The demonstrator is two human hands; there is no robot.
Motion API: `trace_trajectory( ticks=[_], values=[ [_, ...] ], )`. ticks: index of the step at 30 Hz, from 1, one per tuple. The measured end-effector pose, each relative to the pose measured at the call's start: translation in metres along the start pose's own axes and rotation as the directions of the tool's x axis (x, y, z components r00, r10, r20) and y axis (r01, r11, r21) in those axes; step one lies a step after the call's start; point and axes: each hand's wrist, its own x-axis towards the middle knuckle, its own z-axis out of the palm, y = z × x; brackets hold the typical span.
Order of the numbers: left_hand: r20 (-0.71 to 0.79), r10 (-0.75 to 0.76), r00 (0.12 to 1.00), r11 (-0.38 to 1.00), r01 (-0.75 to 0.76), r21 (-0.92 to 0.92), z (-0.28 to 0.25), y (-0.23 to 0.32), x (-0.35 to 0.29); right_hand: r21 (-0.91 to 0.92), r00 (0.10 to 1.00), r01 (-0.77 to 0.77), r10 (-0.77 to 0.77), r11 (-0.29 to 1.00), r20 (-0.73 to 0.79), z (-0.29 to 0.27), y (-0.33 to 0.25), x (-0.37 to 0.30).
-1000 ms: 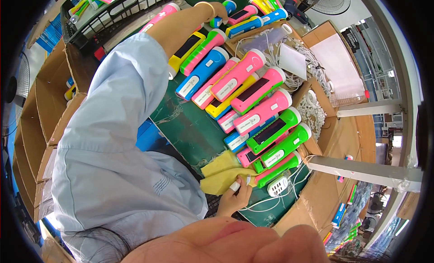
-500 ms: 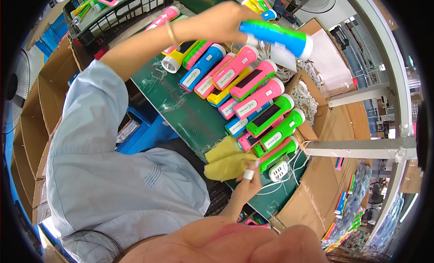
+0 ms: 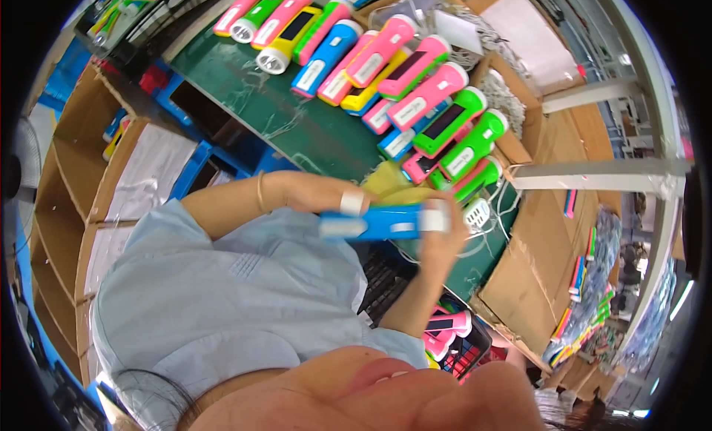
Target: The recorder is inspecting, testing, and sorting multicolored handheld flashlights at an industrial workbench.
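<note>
A blue flashlight (image 3: 382,225) with a white end is held level between my two hands, slightly blurred. My left hand (image 3: 319,192), a white wrap on one finger, is closed on its left part. Round the white end at the right, the fingers of my right hand (image 3: 445,242) are wrapped. A yellow cloth (image 3: 387,179) shows just behind the flashlight and against the fingers; whether my right hand also grips it is hidden. Beyond it, several pink, green, blue and yellow flashlights (image 3: 430,97) lie in a slanting row, some stacked.
The green table (image 3: 245,97) carries a white multi-port charger (image 3: 477,214) with cables at the right. Cardboard boxes (image 3: 519,275) line the right side, beside a white metal post (image 3: 601,175). Cardboard shelving (image 3: 74,179) stands at the left. A basket of flashlights (image 3: 467,353) sits below.
My left hand has brought the blue flashlight from the far side of the table back toward my body. My right hand has come up to its white end. The view has shifted.
</note>
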Motion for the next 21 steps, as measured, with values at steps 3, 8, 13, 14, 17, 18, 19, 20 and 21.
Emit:
trace_trajectory(
  ticks=[3,8,13,14,17,18,19,20,21],
  values=[
    [-0.016,0.011,1.0,0.997,-0.01,0.075,0.024,0.017,0.012,0.095,0.99,0.11,-0.117,0.989,0.073,0.031,0.008,-0.006],
    [-0.294,0.026,0.956,0.831,-0.184,-0.525,0.026,0.032,0.027,0.298,0.995,0.062,-0.035,0.953,-0.095,0.042,0.038,-0.007],
    [-0.316,0.013,0.949,0.78,-0.207,-0.59,0.023,0.052,0.052,0.248,0.992,0.051,-0.019,0.968,-0.128,0.064,0.079,-0.028],
    [-0.29,-0.007,0.957,0.73,-0.193,-0.656,0.023,0.052,0.053,0.207,0.984,0.121,-0.089,0.971,-0.154,0.065,0.078,-0.03],
    [-0.254,-0.019,0.967,0.699,-0.168,-0.695,0.02,0.049,0.058,0.206,0.974,0.175,-0.139,0.963,-0.181,0.066,0.078,-0.03],
    [-0.248,-0.028,0.968,0.68,-0.163,-0.715,0.021,0.048,0.059,0.297,0.977,0.149,-0.094,0.943,-0.193,0.067,0.08,-0.03],
    [-0.249,-0.034,0.968,0.68,-0.16,-0.716,0.022,0.047,0.059,0.386,0.979,0.123,-0.048,0.914,-0.197,0.067,0.081,-0.031],
    [-0.285,-0.062,0.957,0.702,-0.161,-0.693,0.023,0.046,0.058,0.453,0.985,0.01,0.069,0.892,-0.159,0.064,0.079,-0.032],
    [-0.316,-0.097,0.944,0.724,-0.151,-0.673,0.023,0.043,0.056,0.513,0.975,-0.107,0.191,0.852,-0.114,0.059,0.073,-0.032]
  ],
)
